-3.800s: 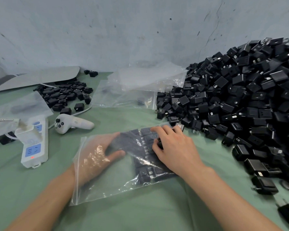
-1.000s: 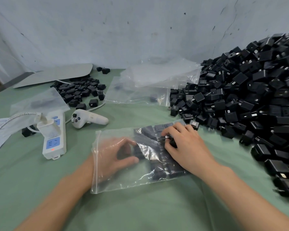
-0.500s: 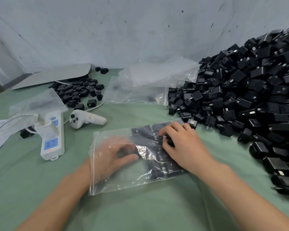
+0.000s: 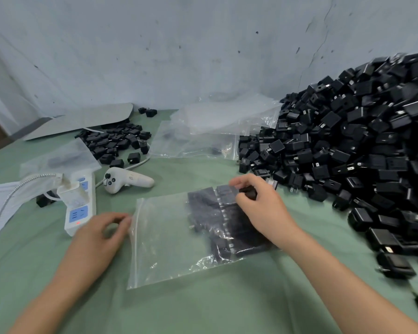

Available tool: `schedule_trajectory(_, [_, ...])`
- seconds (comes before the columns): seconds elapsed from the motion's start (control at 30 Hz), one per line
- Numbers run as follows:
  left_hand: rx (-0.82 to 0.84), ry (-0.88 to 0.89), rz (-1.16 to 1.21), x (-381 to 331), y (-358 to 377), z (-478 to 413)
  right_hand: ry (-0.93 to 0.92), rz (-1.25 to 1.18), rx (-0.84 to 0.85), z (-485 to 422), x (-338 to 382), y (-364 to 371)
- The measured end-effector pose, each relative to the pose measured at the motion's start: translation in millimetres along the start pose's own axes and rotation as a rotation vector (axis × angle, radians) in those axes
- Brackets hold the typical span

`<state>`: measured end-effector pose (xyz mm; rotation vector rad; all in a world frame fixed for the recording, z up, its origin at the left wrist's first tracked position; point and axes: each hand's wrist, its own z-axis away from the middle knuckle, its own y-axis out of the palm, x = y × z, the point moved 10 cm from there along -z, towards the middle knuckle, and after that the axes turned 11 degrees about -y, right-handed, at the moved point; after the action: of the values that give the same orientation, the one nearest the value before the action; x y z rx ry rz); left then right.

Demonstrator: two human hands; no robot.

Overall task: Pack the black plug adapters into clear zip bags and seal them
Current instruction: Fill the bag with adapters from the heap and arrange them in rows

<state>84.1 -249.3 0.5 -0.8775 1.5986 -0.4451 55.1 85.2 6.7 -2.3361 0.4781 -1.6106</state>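
Adapter pile (image 4: 348,145) right of bag (image 4: 179,237)

Head view, forward-down, close, edges seemingly blurred

Wall (image 4: 179,56): pale blue-grey, scuffed and dark-specked, rising well beyond the fingers (image 4: 239,183).
Crack (image 4: 323,32): thin, running down the wall, above and right of the fingers.
Surface: creased green cloth (image 4: 203,309), spreading under and nearer than the fingers.
Light: soft, even, with faint shadows.
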Motion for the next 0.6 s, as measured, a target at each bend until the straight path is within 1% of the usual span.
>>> schedule_trajectory(0.07, [-0.107,-0.103,0.110,6,-17,0,0.123,-0.257,-0.079,1,-2,-1])
schedule_trajectory(0.13, [-0.168,-0.079,0.194,-11,-25,6,0.217,-0.529,-0.121,5,-2,7])
schedule_trajectory(0.2, [-0.150,0.000,0.242,-44,-23,15,0.270,-0.762,-0.130,11,4,18])
schedule_trajectory(0.27, [-0.081,0.076,0.262,-76,-11,26,0.300,-0.901,-0.113,17,11,30])
schedule_trajectory(0.37, [0.073,0.174,0.270,-112,16,40,0.295,-0.944,-0.028,27,23,47])
schedule_trajectory(0.47, [0.193,0.248,0.203,-134,43,52,0.242,-0.946,0.076,34,36,61])
schedule_trajectory(0.6, [0.151,0.278,0.161,-141,48,52,0.231,-0.902,0.111,39,38,63])
